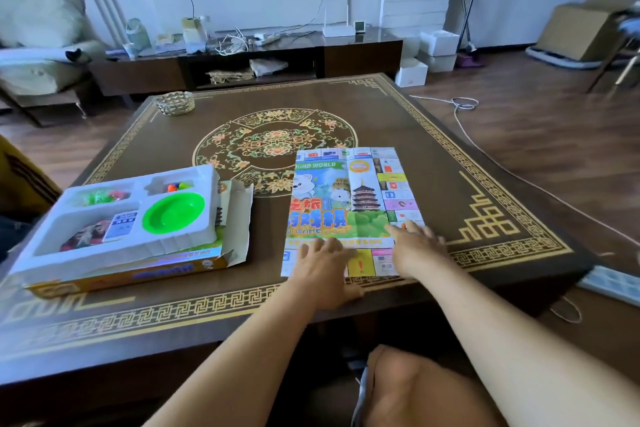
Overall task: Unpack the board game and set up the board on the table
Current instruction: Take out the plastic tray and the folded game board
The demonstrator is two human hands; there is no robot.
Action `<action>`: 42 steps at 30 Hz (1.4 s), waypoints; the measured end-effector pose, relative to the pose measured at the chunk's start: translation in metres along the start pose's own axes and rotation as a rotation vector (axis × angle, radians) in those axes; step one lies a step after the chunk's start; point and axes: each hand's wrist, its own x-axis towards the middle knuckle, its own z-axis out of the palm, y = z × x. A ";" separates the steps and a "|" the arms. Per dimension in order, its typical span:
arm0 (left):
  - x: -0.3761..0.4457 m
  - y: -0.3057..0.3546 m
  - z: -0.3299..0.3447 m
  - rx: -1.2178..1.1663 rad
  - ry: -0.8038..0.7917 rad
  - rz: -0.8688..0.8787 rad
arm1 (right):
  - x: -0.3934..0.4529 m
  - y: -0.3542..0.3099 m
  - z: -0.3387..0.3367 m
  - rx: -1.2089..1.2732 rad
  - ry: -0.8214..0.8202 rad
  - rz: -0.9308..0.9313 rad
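Desk: dark brown desk (485, 156) with a gold fret border and a floral medallion at its centre; a small woven basket (175, 102) sits near the far left corner.
Room: wood floor, a low TV stand (360, 55) along the white far wall, a cardboard box (581, 31) on the floor at far right.
Writing: "WORLD" and "GAME" are readable on the board; the rest is blurred.
Board: colourful folded board (349, 204) lies flat near the desk's near edge, toward the right, printed with bears and a pagoda.
Game box: open game box (138, 270) by the near left edge, its white tray (114, 246) holding a green bowl (173, 211) and cards.
Left hand (325, 270): fingers spread flat, pressing the board's near edge.
Right hand (419, 246): fingers straight, resting on the board's near right corner.
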 end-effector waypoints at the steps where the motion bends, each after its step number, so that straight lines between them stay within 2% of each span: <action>1: -0.001 -0.003 0.000 -0.029 -0.003 -0.038 | -0.003 0.003 0.002 0.018 -0.004 0.006; 4: -0.007 -0.005 0.001 -0.126 0.002 -0.074 | -0.009 0.010 0.006 0.064 -0.043 0.013; 8: -0.023 0.005 0.001 -0.036 0.021 -0.029 | -0.019 0.007 0.002 0.088 0.031 -0.009; 11: -0.036 0.011 0.006 -0.048 -0.001 -0.018 | -0.027 0.002 0.003 0.110 0.024 -0.041; 23: -0.039 0.007 -0.003 -0.404 0.008 -0.128 | -0.051 0.006 0.010 0.297 -0.024 -0.186; 25: -0.040 0.008 -0.005 -0.414 0.039 -0.123 | -0.054 0.005 0.008 0.323 -0.029 -0.250; 28: -0.043 0.012 -0.007 -0.298 0.171 -0.155 | -0.058 0.000 0.003 0.292 -0.047 -0.335; 31: -0.046 0.014 -0.004 -0.239 0.299 -0.165 | -0.056 -0.006 -0.001 0.165 0.128 -0.385; 36: -0.046 0.014 -0.010 -0.305 0.480 -0.241 | -0.054 -0.013 -0.029 0.130 0.468 -0.272; 37: -0.046 0.014 -0.015 -0.360 0.493 -0.316 | -0.054 -0.014 -0.040 0.139 0.533 -0.264; 39: -0.047 0.017 -0.029 -0.637 0.492 -0.474 | -0.055 -0.015 -0.063 0.152 0.667 -0.275; 40: -0.046 0.020 -0.038 -0.801 0.505 -0.506 | -0.056 -0.015 -0.076 0.156 0.737 -0.296; 42: -0.047 0.029 -0.061 -0.994 0.590 -0.434 | -0.061 -0.016 -0.101 0.218 0.867 -0.327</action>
